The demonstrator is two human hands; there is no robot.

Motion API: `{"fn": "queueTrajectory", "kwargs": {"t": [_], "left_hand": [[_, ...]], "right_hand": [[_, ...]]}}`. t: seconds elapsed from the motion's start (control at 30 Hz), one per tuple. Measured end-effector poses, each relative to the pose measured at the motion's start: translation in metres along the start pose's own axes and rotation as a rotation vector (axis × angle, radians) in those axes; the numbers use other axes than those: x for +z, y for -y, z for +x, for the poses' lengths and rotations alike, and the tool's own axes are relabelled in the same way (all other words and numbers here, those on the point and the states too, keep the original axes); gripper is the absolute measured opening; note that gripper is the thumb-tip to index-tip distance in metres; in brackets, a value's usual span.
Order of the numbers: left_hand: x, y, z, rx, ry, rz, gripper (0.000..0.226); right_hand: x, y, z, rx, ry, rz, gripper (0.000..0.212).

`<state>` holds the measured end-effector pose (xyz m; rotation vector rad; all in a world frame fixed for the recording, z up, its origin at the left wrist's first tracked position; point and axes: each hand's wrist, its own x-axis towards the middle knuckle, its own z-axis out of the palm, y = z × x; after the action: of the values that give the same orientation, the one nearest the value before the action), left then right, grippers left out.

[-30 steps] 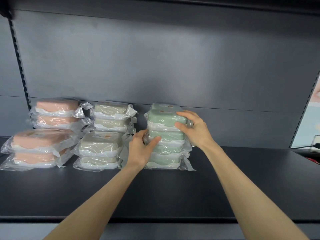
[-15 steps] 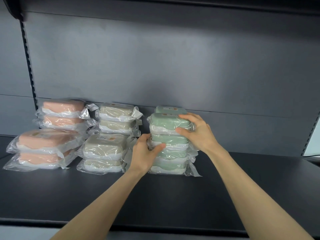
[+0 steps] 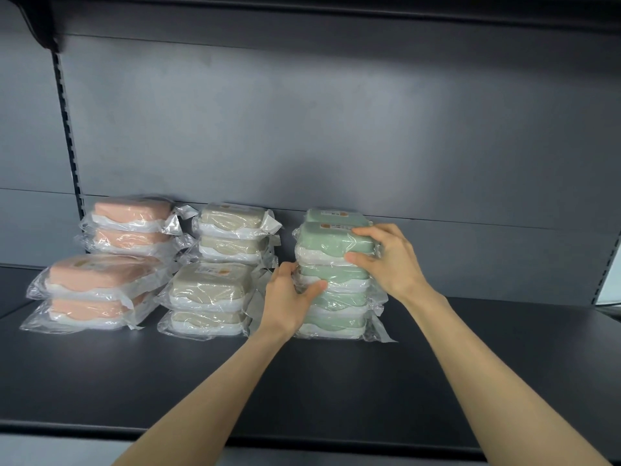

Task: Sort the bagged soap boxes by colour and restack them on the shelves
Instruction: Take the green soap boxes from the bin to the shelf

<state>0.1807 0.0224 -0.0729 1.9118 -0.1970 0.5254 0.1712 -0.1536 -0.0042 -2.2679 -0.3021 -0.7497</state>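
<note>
Bagged soap boxes stand on a dark shelf [image 3: 336,381] in three colour groups. Two pink stacks [image 3: 100,280] are at the left and two beige stacks [image 3: 215,284] in the middle. A tall stack of green boxes [image 3: 332,297] stands at the right, with another green box [image 3: 331,215] showing behind its top. My left hand [image 3: 289,297] holds the green stack's left side, thumb across its front. My right hand [image 3: 389,260] grips the right end of the top green box [image 3: 329,240], fingers over its top and thumb under its front edge.
A grey back panel [image 3: 336,129] rises behind the stacks, with a slotted upright [image 3: 69,129] at the left. The shelf runs on to the right of the green stack, and its front edge [image 3: 302,438] lies near my forearms.
Both hands keep their hold on the green stack; my right hand's fingers have slid a little along the top box. The view has shifted left, so the stacks now sit further right in frame.
</note>
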Motion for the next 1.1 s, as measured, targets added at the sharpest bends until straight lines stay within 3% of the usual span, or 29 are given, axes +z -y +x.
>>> {"fn": "queueTrajectory", "kwargs": {"t": [0.23,0.6,0.77,0.93,1.1], "left_hand": [[-0.002,0.003,0.003,-0.005,0.044,0.033,0.046],[-0.012,-0.006,0.008,-0.058,0.108,0.098,0.056],[-0.014,-0.009,0.008,-0.036,0.09,0.093,0.047],[-0.021,-0.017,0.007,-0.036,0.124,0.091,0.055],[-0.033,-0.03,0.007,-0.028,0.261,0.242,0.064]], "right_hand": [[0.002,0.001,0.004,0.01,0.04,0.027,0.047],[-0.007,0.011,0.007,0.065,0.124,-0.108,0.047],[-0.009,0.014,0.006,0.059,0.125,-0.158,0.048],[-0.012,0.014,0.001,0.063,0.133,-0.162,0.053],[-0.018,0.022,-0.002,0.073,0.164,-0.242,0.058]]}}
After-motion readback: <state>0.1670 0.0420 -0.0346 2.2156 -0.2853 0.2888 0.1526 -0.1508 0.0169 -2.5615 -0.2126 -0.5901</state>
